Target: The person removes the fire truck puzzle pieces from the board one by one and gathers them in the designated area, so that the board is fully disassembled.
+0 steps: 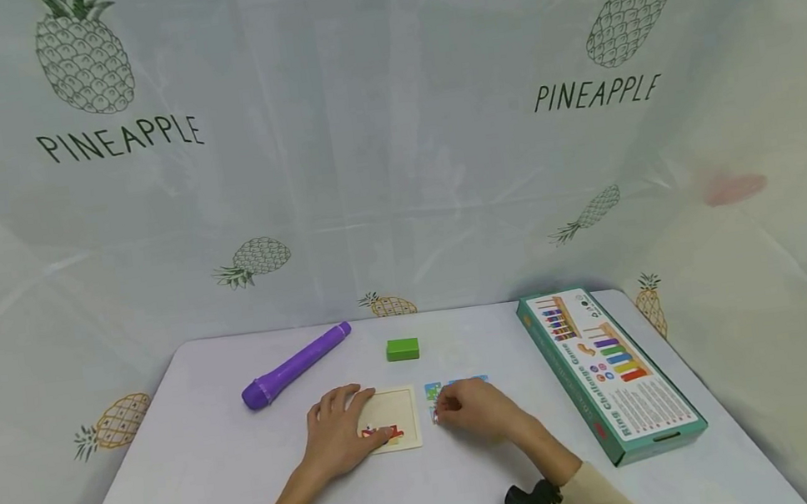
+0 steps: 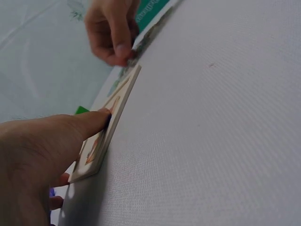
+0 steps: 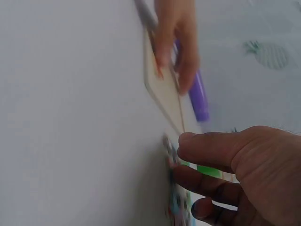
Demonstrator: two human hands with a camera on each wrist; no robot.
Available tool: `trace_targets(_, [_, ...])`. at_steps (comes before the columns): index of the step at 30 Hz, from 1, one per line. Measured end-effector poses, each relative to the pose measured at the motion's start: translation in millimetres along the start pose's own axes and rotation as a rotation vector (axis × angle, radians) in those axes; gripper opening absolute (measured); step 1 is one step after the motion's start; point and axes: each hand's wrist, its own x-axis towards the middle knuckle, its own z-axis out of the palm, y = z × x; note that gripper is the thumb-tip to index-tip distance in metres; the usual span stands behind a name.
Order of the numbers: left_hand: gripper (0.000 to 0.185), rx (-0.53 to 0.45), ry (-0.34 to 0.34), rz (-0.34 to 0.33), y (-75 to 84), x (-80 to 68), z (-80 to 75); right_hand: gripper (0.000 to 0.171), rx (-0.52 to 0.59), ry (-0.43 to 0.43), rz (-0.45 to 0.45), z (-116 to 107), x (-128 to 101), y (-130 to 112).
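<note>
A pale wooden puzzle board (image 1: 397, 408) with a red picture lies at the middle of the white table (image 1: 197, 479). My left hand (image 1: 339, 436) rests flat on its left part, the thumb (image 2: 89, 123) pressing the board's edge (image 2: 121, 100). Just right of the board, my right hand (image 1: 470, 408) is curled over several small blue-green puzzle pieces (image 1: 457, 384) and pinches one at its fingertips (image 2: 123, 51). The right wrist view shows those fingers (image 3: 207, 148) on the pieces (image 3: 178, 207), with the board (image 3: 164, 94) and the left hand (image 3: 176, 42) beyond.
A purple cylinder (image 1: 297, 366) lies at the back left and a green block (image 1: 402, 350) sits behind the board. A long green game box (image 1: 610, 369) lies along the right side. A pineapple-print curtain (image 1: 387, 119) surrounds the table.
</note>
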Motion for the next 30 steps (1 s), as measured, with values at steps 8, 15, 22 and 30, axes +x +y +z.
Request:
trace_targets(8, [0.074, -0.029, -0.036, 0.020, -4.1, 0.3, 0.8, 0.026, -0.136, -0.004, -0.130, 25, 20, -37])
trace_targets(15, [0.063, -0.065, -0.107, 0.066, -18.0, 0.3, -2.8, 0.034, -0.168, -0.009, -0.125, 33, 22, -48])
trace_targets(22, [0.062, -0.082, -0.113, 0.080, -21.9, 0.6, -6.8, 0.030, -0.181, -0.020, -0.147, 34, 21, -55])
trace_targets(30, [0.062, -0.099, -0.111, 0.071, -18.9, -0.4, -10.1, 0.026, -0.199, 0.005, -0.163, 36, 21, -58])
